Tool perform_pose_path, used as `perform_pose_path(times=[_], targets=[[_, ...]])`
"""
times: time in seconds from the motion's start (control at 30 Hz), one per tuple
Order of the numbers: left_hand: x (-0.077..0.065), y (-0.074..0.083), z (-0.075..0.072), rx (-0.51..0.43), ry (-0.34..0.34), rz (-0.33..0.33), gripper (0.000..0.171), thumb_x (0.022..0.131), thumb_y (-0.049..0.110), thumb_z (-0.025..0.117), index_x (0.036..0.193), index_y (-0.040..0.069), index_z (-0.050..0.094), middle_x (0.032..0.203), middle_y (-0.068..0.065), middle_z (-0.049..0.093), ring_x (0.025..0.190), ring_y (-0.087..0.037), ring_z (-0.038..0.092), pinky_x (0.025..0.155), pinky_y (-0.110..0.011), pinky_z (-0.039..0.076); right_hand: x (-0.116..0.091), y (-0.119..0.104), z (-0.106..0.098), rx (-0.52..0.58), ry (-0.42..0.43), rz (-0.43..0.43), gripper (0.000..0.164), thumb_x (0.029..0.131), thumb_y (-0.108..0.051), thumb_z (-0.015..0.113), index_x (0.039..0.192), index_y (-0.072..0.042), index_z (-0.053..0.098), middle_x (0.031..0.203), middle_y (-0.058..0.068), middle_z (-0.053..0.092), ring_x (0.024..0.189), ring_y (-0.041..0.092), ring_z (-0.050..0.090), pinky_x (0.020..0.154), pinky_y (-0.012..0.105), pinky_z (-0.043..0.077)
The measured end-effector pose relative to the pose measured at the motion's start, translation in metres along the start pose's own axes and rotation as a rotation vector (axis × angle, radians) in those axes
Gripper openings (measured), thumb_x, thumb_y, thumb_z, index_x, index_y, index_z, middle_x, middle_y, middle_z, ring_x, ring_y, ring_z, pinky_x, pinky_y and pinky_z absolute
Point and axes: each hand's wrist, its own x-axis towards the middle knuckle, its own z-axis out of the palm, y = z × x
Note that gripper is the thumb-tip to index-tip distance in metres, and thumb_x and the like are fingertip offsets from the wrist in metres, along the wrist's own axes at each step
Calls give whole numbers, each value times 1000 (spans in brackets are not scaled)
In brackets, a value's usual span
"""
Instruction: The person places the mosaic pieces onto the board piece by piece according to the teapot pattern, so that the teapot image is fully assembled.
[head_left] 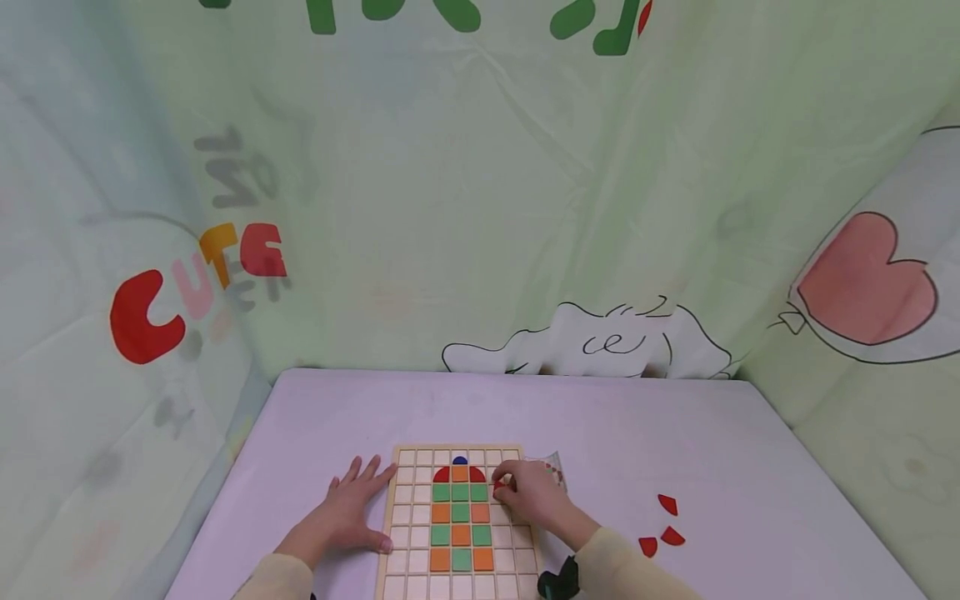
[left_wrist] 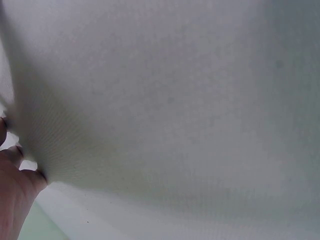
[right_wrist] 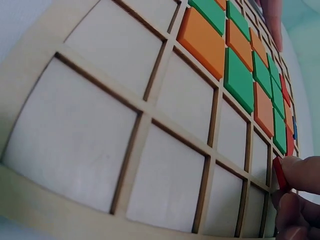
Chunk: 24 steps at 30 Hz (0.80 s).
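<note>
A wooden grid board point(head_left: 427, 447) lies on the table, filled in the middle by a column of orange, green and red tiles with a blue piece point(head_left: 460, 460) on top. My left hand point(head_left: 347, 510) spreads its fingers along the board's left edge, its thumb at the rim. Between thumb and fingers, my right hand point(head_left: 534, 493) pinches a small red tile point(right_wrist: 280, 173) over a cell right of the upper green row point(head_left: 460, 492). In the left wrist view only part of the left hand point(left_wrist: 19, 197) shows, beside pale cloth.
Three red quarter-round tiles point(head_left: 667, 505) lie loose on the table point(head_left: 750, 467) to the right. A printed sheet point(head_left: 556, 468) sticks out behind the right hand, and a dark object point(head_left: 558, 581) shows by the right forearm. Printed cloth walls point(head_left: 420, 208) surround the table.
</note>
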Motion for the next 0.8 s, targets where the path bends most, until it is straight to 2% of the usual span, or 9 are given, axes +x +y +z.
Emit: perform_pose_path(times=[0.13, 0.5, 0.73, 0.8], targets=[[2, -2, 2, 1, -1, -7, 116, 59, 39, 98, 157, 13, 41, 167, -21, 29, 156, -51, 11, 119, -76, 13, -1, -2, 0, -10, 3, -20, 15, 93, -11, 73, 107, -6, 75, 71, -4, 61, 62, 9, 48, 53, 22, 39], [3, -5, 3, -3, 7, 3, 116, 58, 37, 99, 157, 13, 42, 167, -21, 29, 156, -52, 11, 119, -77, 12, -4, -6, 2, -34, 34, 13, 19, 90, -11, 77, 104, -4, 67, 73, -1, 62, 62, 10, 50, 53, 22, 41], [3, -7, 4, -5, 4, 8, 116, 59, 39, 98, 157, 13, 41, 167, -22, 28, 155, -52, 11, 118, -77, 12, -4, -6, 3, -71, 63, -23, 8, 88, -10, 79, 92, -6, 74, 76, -2, 65, 67, 8, 51, 58, 21, 46], [3, -6, 3, -3, 4, 12, 116, 59, 39, 98, 157, 12, 41, 167, -23, 28, 155, -53, 11, 118, -78, 13, -3, -6, 4, -79, 70, -19, 10, 89, -11, 79, 94, -5, 74, 78, -1, 66, 68, 8, 52, 60, 21, 48]])
